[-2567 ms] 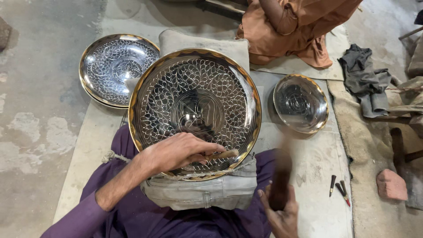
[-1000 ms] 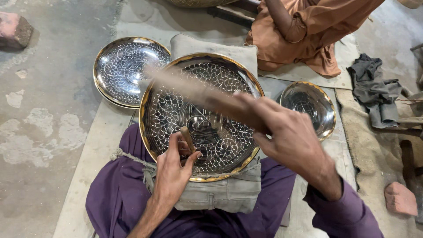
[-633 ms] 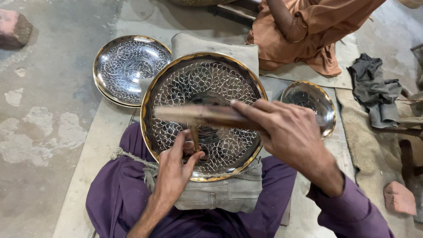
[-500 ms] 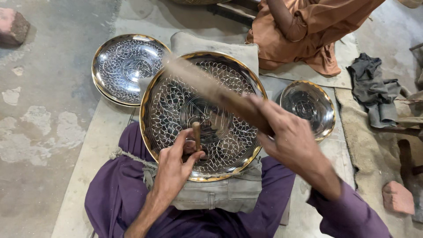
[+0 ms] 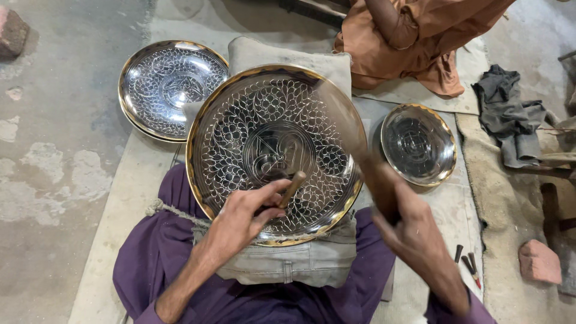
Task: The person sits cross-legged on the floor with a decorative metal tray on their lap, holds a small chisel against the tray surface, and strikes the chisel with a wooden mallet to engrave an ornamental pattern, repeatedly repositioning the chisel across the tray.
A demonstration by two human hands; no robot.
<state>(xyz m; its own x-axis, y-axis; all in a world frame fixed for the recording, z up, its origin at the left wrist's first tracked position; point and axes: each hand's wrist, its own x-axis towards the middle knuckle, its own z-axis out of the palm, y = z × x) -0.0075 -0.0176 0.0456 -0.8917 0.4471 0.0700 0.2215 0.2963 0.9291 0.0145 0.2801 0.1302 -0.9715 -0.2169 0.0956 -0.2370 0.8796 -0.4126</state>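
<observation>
Landmark: the big tray [image 5: 273, 129], round, shiny metal with a brass-coloured rim, its face covered in fine engraved scrollwork; it is propped on a grey cushion [image 5: 282, 264] over the lap.
Punch: a short brown rod [image 5: 292, 187] is set near the tray's lower middle, its long axis tilted, tip down-left on the metal, head up-right.
Left hand: the left hand [image 5: 243, 217] is closed around the punch at the tray's lower edge; it is the nearer hand.
Right hand: the right hand [image 5: 408, 225] is clenched on a mallet [image 5: 360, 150] at the tray's right rim, apart from the left hand.
Mallet: a long dark shaft, motion-blurred, slanting up-left across the tray's right side, above and to the right of the punch head.
Other trays: a second engraved tray [image 5: 171, 87] lies up-left of the big tray, a small bowl-like dish [image 5: 419, 144] to its right.
Floor: spare punches [image 5: 468, 264] lie down-right of the big tray, beside a reddish brick [image 5: 539, 261].
</observation>
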